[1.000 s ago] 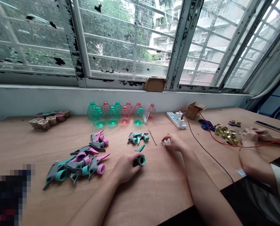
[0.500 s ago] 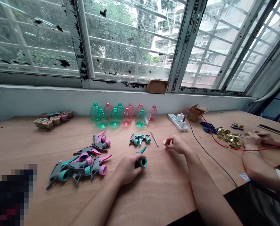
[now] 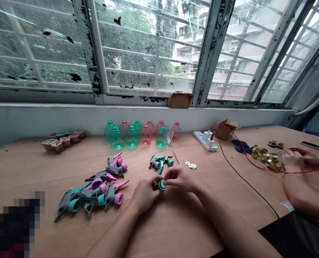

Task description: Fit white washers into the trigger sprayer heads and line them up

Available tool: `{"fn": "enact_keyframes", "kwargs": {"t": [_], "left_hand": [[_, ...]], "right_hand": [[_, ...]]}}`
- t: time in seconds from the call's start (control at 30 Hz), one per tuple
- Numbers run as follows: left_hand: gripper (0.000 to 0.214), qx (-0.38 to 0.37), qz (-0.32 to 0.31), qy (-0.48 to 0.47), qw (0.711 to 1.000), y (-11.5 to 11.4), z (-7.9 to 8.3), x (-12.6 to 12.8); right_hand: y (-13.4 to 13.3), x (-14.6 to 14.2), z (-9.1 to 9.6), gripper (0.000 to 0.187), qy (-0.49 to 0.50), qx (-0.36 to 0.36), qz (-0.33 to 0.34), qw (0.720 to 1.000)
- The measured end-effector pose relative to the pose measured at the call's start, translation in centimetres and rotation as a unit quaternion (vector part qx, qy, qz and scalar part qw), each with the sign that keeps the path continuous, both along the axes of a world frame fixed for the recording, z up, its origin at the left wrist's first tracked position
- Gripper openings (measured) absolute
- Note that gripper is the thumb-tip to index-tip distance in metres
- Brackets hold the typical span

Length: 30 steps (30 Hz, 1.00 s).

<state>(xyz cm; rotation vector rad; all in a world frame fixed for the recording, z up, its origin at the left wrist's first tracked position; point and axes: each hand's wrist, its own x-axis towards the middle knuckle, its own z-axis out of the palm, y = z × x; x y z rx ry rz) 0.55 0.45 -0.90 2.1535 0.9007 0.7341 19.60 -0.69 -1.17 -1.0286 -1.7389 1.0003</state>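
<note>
Over a smooth, light-brown wooden surface (image 3: 175, 233), a grey and teal plastic trigger spray head (image 3: 159, 185) is gripped in the left hand (image 3: 145, 193), its round teal collar turned toward the camera. The right hand (image 3: 183, 180) is curled, its fingertips set at the collar's mouth, where a flat, pale round disc (image 3: 163, 183) is seen; whether this is pinched or only pressed cannot be told. To the left, angular trigger heads (image 3: 89, 195) of matte grey plastic, with slender pink or teal levers and cylindrical collars, are loosely heaped. Beyond the hands, a smaller cluster of grey and teal spray heads (image 3: 157, 165) is laid, with a slim metal tool (image 3: 176, 157) just beside it and thin, round white discs (image 3: 192, 166) farther right. At the back, bulbous, translucent green and pink bottles (image 3: 117, 140) with narrow necks are stood before a pale painted wall (image 3: 81, 118), while a flat white power strip (image 3: 198, 137) is fitted with blocky plugs (image 3: 210, 143).
</note>
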Motion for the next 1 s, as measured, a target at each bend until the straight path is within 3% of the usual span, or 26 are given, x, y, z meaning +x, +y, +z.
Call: {"fn": "enact_keyframes", "kwargs": {"t": [0.3, 0.53, 0.63, 0.83, 1.0], "left_hand": [[0.032, 0.008, 0.026, 0.008, 1.0, 0.0, 0.2, 0.1], [0.028, 0.013, 0.053, 0.001, 0.999, 0.0, -0.1, 0.4], [0.026, 0.03, 0.052, 0.007, 0.998, -0.1, 0.0, 0.5], [0.023, 0.09, 0.051, 0.026, 0.994, -0.3, -0.2, 0.8], [0.024, 0.088, 0.068, 0.036, 0.993, -0.5, -0.1, 0.9]], "right_hand": [[-0.2, -0.7, -0.5, 0.019, -0.1, 0.157, -0.068, 0.98], [-0.8, -0.5, 0.2, 0.012, -0.252, 0.244, -0.073, 0.934], [-1.0, -0.7, 0.7, 0.011, -0.293, 0.227, -0.09, 0.925], [-1.0, -1.3, 0.8, 0.011, -0.289, 0.156, -0.133, 0.935], [-1.4, -2.0, 0.8, 0.016, -0.278, 0.127, -0.159, 0.939]]}}
